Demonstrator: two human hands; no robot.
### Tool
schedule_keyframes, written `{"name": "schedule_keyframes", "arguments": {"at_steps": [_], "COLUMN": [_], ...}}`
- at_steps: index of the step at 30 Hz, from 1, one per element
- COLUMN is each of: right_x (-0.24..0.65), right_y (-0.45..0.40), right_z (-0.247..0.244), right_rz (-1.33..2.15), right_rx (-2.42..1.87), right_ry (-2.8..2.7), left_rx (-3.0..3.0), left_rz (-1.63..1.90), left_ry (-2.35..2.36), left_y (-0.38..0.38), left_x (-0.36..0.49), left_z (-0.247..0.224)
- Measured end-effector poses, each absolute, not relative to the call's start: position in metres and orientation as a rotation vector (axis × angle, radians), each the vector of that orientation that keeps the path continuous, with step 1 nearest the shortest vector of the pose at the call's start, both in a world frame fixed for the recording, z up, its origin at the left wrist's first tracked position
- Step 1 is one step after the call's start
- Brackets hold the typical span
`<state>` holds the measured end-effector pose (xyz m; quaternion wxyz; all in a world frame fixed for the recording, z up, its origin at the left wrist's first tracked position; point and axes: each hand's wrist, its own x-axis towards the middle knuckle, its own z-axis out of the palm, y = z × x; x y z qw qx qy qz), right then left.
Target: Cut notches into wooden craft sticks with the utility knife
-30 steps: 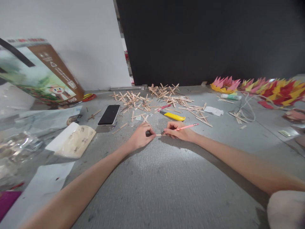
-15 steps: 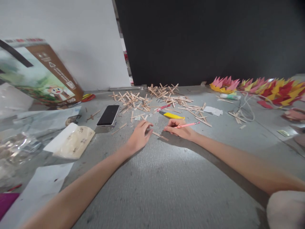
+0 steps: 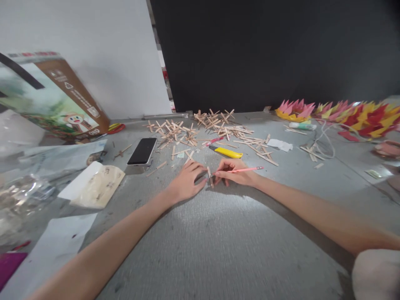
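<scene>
Turning of a wooden stick (image 3: 209, 177) on the counter (image 3: 200, 241). Half a second ago the stick lay slantwise, its near end toward the right; now it points almost straight away from the person, between the two hands. The left hand (image 3: 187, 181) is partly open, fingers curled and thumb set apart, at the stick's left edge; whether it presses on the wood cannot be told. The right hand (image 3: 233, 171) is closed around a pencil (image 3: 250, 169), its fingertips just beside the stick. The new position appears to present the stick lengthwise to the pencil side, a likely pause between two handlings.

Counts: one pencil; one yellow cutter (image 3: 229, 152), beyond the right hand; one phone (image 3: 142, 151), to the left; one white tube (image 3: 302, 126), to the right. Between the hands, one stick is discernible, though a second may overlie it. The stick pile (image 3: 175, 130) behind is too tangled to number.
</scene>
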<state>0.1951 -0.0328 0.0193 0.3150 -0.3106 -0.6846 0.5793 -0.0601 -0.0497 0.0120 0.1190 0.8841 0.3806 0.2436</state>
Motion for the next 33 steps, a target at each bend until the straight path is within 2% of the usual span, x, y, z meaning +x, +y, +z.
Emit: {"name": "schedule_keyframes", "arguments": {"at_steps": [5, 9, 17, 33], "right_x": [0.198, 0.198, 0.198, 0.193], "right_y": [-0.030, -0.028, -0.026, -0.027], "right_z": [0.018, 0.017, 0.012, 0.004], "right_rz": [1.369, 1.438, 1.517, 1.415], "right_rx": [-0.875, -0.825, -0.828, -0.848], "right_ry": [-1.870, -1.941, -1.934, -2.029], "left_rx": [2.610, 2.611, 2.534, 2.541], "left_rz": [0.571, 0.514, 0.529, 0.565], "left_ry": [1.122, 1.102, 1.130, 1.114], "left_y": [-0.051, -0.051, -0.052, -0.048], "left_x": [-0.060, -0.061, -0.059, -0.060], "left_z": [0.016, 0.017, 0.017, 0.011]}}
